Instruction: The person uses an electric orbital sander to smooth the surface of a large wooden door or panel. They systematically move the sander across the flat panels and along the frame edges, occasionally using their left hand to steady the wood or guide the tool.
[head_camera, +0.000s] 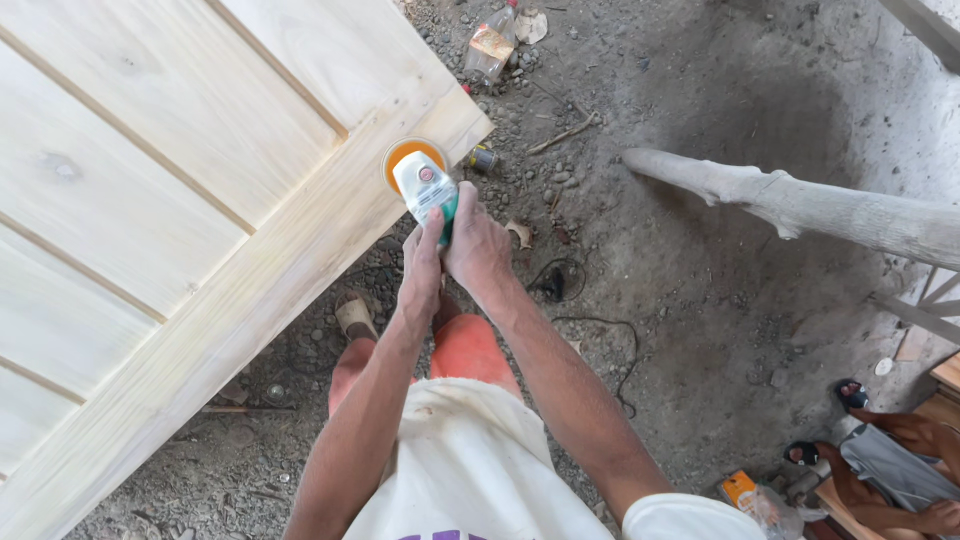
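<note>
Here a large pale wooden door panel (150, 200), with raised boards and narrow grooves, fills the left of the view and lies tilted over a gravelly dirt floor (700, 300). A bare grey tree limb (800, 205) stretches across the upper right, well apart from the panel. At the lower right another person's legs (890, 460) rest beside a wooden seat. Both of the worker's hands close around a green and white angle grinder (428, 190), whose orange sanding disc (412, 155) sits on the panel's frame near its corner. The left hand (422, 265) wraps the rear of the tool's body from below, fingers curled tight; the right hand (478, 245) clasps it just beside, on the right flank. A black power cord (600, 335) loops over the ground near the worker's orange shorts. A crushed plastic bottle (490, 45) lies beyond the panel's corner.
</note>
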